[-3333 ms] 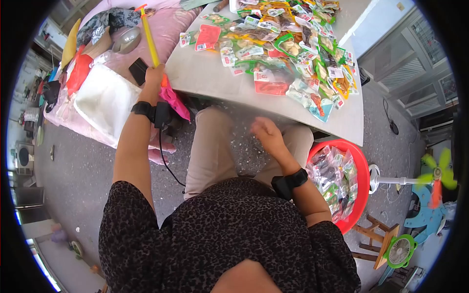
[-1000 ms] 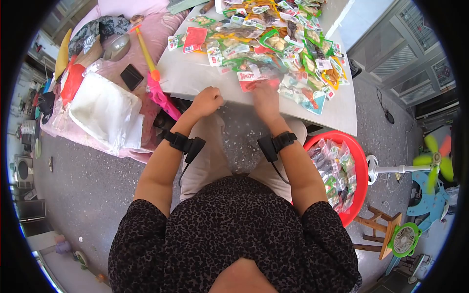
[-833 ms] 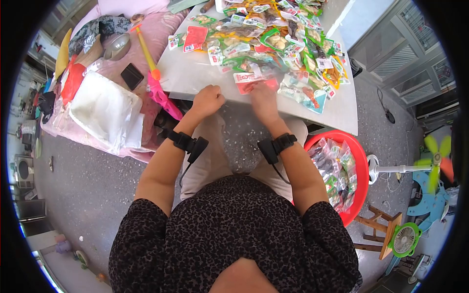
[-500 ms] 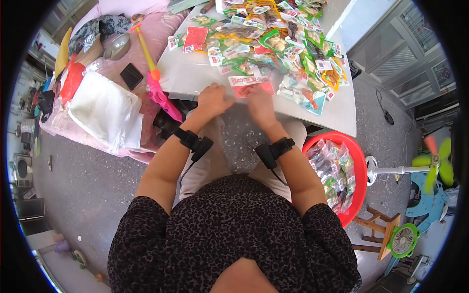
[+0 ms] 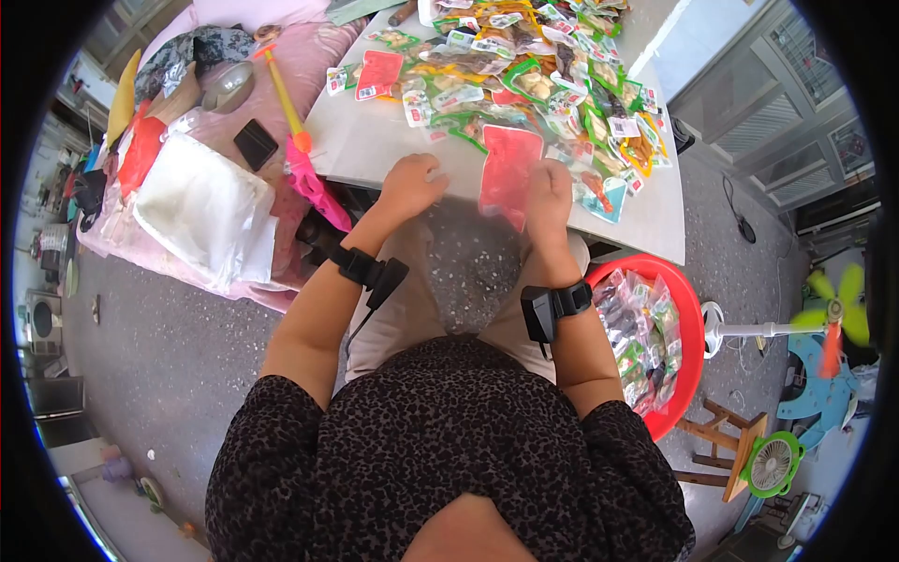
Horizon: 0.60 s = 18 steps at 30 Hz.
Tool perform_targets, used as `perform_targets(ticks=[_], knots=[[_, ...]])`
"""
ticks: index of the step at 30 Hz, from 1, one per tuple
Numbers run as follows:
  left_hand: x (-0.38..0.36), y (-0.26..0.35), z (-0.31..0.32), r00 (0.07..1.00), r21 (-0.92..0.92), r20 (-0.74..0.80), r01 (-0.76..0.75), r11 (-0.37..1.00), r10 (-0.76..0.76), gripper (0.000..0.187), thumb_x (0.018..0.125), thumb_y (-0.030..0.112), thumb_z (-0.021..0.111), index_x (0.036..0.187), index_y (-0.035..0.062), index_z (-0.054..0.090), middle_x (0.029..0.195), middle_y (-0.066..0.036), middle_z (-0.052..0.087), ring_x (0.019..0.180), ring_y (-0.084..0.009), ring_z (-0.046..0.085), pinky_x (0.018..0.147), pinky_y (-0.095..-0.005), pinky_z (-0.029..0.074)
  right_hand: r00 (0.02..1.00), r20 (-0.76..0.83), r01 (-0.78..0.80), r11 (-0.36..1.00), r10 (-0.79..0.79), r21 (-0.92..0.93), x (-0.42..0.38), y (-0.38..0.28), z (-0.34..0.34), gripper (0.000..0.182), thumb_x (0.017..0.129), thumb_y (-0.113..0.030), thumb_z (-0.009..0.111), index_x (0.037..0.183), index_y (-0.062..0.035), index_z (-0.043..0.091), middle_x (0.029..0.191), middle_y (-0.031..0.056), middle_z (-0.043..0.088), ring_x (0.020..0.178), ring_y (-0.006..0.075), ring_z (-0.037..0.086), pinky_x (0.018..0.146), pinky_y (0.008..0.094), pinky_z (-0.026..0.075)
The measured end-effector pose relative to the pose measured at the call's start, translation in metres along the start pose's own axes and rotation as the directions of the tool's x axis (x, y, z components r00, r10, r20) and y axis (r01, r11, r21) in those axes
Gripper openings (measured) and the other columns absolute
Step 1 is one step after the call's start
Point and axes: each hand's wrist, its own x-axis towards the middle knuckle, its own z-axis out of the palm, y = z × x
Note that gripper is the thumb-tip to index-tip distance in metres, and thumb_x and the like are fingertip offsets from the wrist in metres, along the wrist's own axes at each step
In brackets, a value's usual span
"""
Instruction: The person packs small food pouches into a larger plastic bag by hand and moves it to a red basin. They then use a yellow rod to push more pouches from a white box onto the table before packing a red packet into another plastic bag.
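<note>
Right hand (image 5: 550, 194) pinched on a red snack packet (image 5: 508, 171) – print unreadable. Left hand (image 5: 412, 183) loosely curled at the table (image 5: 375, 150) edge – fingertips hidden

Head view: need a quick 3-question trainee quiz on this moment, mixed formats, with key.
1. True or false: the right hand holds a red packet.
2. What does the red basin beside the table hold? A) loose fruit B) sealed snack packets C) water
3. Fill in: the left hand rests closed at the table's near ____.

Key: 1 true; 2 B; 3 edge.
</note>
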Motion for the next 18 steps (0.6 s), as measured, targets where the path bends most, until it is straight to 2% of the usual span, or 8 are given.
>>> perform_targets(ticks=[1,2,4,7,10,13,16,18], knots=[[-0.006,0.003,0.0,0.999,-0.189,-0.047,0.016,0.982,-0.025,0.03,0.07,0.028,0.058,0.087,0.0038,0.053,0.089,-0.012,0.053,0.08,-0.0258,0.052,0.071,-0.0333,0.042,1.0,0.008,0.009,1.0,-0.009,-0.004,-0.002,0.001,-0.002,0.009,0.08,-0.009,0.05,0.078,-0.0003,0.049,0.069,0.0012,0.047,0.064,0.0075,0.041,0.059,0.021,0.037],[-0.013,0.007,0.0,0.99,-0.431,0.098,0.131,0.893,-0.098,0.031,0.072,0.027,0.057,0.092,0.0037,0.051,0.088,-0.01,0.052,0.08,-0.0228,0.051,0.07,-0.0317,0.042,1.0,0.016,0.017,1.0,-0.017,-0.008,-0.005,0.003,-0.005,0.009,0.08,-0.009,0.05,0.078,-0.0002,0.049,0.069,0.0013,0.047,0.064,0.0076,0.041,0.059,0.0209,0.037],[-0.03,0.025,-0.008,0.908,-0.752,0.401,0.403,0.522,-0.123,0.032,0.077,0.024,0.056,0.101,0.0036,0.048,0.087,-0.006,0.052,0.081,-0.0169,0.05,0.07,-0.0283,0.042,0.997,0.065,-0.055,0.997,0.051,0.06,-0.011,0.007,-0.007,0.008,0.08,-0.009,0.049,0.078,-0.0006,0.049,0.069,0.001,0.047,0.064,0.0071,0.042,0.059,0.0206,0.037],[-0.041,0.031,0.005,0.954,-0.826,0.265,0.3,0.478,-0.141,0.035,0.077,0.021,0.056,0.104,0.0011,0.047,0.086,-0.003,0.052,0.078,-0.0134,0.051,0.068,-0.0272,0.042,0.954,0.185,-0.272,0.939,0.235,0.211,-0.02,0.003,0.0,0.007,0.081,-0.009,0.049,0.078,-0.0022,0.05,0.068,-0.0001,0.048,0.064,0.0056,0.042,0.058,0.0199,0.037],[-0.038,0.036,0.0,0.993,-0.845,0.112,0.079,0.529,0.03,0.036,0.077,0.019,0.054,0.107,-0.0005,0.046,0.091,-0.004,0.054,0.082,-0.0135,0.052,0.072,-0.027,0.042,0.899,0.274,-0.416,0.862,0.342,0.29,-0.022,-0.005,0.002,0.006,0.081,-0.008,0.048,0.078,-0.0039,0.051,0.068,-0.0011,0.049,0.062,0.0048,0.044,0.055,0.0191,0.037],[-0.041,0.048,-0.012,0.897,-0.885,0.414,0.356,0.298,0.156,0.039,0.079,0.016,0.054,0.113,0.0023,0.04,0.103,-0.005,0.051,0.091,-0.0146,0.051,0.079,-0.0297,0.041,0.846,0.363,-0.519,0.76,0.39,0.392,-0.026,0.002,0.003,0.005,0.081,-0.008,0.047,0.078,-0.0044,0.051,0.068,-0.001,0.051,0.059,0.0049,0.045,0.053,0.0182,0.037],[-0.043,0.043,0.001,0.886,-0.892,0.441,0.415,0.179,0.141,0.037,0.079,0.013,0.052,0.113,0.0025,0.041,0.107,-0.006,0.051,0.094,-0.0139,0.05,0.081,-0.0284,0.04,0.821,0.393,-0.556,0.733,0.413,0.392,-0.028,0.001,0.003,0.005,0.08,-0.007,0.048,0.079,-0.0035,0.051,0.068,0.0003,0.053,0.058,0.0052,0.047,0.051,0.0177,0.037],[-0.043,0.042,0.002,0.871,-0.867,0.455,0.386,0.316,0.185,0.036,0.079,0.012,0.051,0.113,0.0022,0.042,0.106,-0.005,0.051,0.093,-0.0127,0.05,0.081,-0.0278,0.04,0.802,0.42,-0.572,0.747,0.424,0.338,-0.029,-0.006,-0.002,0.006,0.079,-0.007,0.049,0.081,-0.0029,0.052,0.07,0.0012,0.054,0.059,0.0052,0.048,0.051,0.0178,0.038]])
